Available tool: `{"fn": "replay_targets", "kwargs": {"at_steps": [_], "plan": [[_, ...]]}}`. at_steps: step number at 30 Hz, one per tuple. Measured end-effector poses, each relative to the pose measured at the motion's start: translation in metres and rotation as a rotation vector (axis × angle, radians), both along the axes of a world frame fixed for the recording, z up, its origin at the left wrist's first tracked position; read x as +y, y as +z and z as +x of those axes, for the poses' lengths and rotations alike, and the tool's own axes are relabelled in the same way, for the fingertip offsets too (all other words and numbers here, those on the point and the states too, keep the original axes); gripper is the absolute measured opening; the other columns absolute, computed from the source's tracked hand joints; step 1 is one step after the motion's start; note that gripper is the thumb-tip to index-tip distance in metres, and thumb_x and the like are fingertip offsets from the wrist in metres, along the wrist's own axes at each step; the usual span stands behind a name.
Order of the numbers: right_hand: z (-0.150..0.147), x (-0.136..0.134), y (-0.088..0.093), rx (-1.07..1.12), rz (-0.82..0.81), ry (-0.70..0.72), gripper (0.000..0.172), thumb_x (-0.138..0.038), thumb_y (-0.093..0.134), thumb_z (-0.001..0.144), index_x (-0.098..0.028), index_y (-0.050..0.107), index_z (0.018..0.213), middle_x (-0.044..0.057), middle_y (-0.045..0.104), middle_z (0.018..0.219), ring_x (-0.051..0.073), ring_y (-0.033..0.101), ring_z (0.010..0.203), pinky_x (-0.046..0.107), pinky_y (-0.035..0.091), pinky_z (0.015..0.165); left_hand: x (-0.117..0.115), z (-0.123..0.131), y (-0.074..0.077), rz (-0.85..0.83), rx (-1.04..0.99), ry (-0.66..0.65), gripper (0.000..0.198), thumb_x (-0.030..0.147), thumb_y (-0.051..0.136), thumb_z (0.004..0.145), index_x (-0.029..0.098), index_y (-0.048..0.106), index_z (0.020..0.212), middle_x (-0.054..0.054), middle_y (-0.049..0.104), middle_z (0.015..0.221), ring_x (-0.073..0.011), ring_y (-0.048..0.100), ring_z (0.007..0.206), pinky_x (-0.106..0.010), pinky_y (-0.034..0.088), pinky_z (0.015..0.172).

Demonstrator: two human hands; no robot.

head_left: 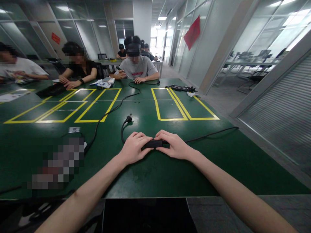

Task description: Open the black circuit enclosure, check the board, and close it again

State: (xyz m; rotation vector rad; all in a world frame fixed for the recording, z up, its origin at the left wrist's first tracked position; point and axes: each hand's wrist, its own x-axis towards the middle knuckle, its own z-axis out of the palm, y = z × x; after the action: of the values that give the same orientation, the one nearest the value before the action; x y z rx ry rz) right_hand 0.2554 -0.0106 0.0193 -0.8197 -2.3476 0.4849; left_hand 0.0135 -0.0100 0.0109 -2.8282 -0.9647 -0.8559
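Note:
A black power adapter lies low over the green table, its body partly covered by my fingers. My left hand is closed around its left part, thumb below and fingers above. At its right end my right hand pinches it, with the thumb on the near side. From the left side a cord curls away to a black plug, its metal prongs facing up and right. Another thin black cord runs out to the right, toward the table's edge.
At left lies a blurred-out object beside a long black cable. Yellow tape outlines mark the table. A folded black tripod-like thing lies at the far right. Several people sit across the table, one in a grey shirt.

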Motion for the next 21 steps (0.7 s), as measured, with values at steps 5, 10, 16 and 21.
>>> {"fn": "replay_targets", "kwargs": {"at_steps": [5,10,16,21], "plan": [[0.003,-0.001,0.004,0.050,-0.447,0.003,0.027,-0.039,0.072,0.088,-0.022,0.054,0.099,-0.003,0.061,0.079,0.015,0.058,0.066,0.027,0.046,0.061,-0.001,0.001,0.000,0.096,0.068,-0.077,0.031,0.037,0.054,0.104,0.016,0.066,0.123,-0.011,0.078,0.109,-0.0249,0.068,0.097,-0.042,0.048,0.090],[0.000,0.001,0.002,0.156,-0.561,-0.022,0.032,-0.047,0.072,0.086,-0.022,0.052,0.090,-0.004,0.057,0.079,0.011,0.051,0.061,0.025,0.043,0.057,0.002,0.005,-0.004,0.118,0.050,-0.053,0.034,0.035,0.056,0.103,0.017,0.063,0.132,-0.011,0.076,0.120,-0.0258,0.068,0.108,-0.042,0.049,0.094],[0.018,0.028,-0.003,0.407,-0.382,-0.335,0.042,-0.057,0.074,0.076,-0.022,0.052,0.079,0.002,0.067,0.087,0.016,0.057,0.070,0.029,0.047,0.065,0.003,0.004,-0.001,0.074,0.004,0.011,0.057,0.030,0.061,0.099,0.022,0.047,0.154,-0.014,0.057,0.152,-0.0298,0.053,0.137,-0.050,0.042,0.113],[0.081,0.067,0.010,0.589,-0.181,-0.776,0.043,-0.060,0.072,0.073,-0.025,0.047,0.078,0.006,0.069,0.084,0.023,0.066,0.078,0.032,0.050,0.065,0.005,0.001,-0.002,0.019,-0.009,-0.006,0.042,0.026,0.060,0.098,0.021,0.061,0.141,-0.014,0.060,0.148,-0.0299,0.056,0.134,-0.053,0.044,0.112]]}}
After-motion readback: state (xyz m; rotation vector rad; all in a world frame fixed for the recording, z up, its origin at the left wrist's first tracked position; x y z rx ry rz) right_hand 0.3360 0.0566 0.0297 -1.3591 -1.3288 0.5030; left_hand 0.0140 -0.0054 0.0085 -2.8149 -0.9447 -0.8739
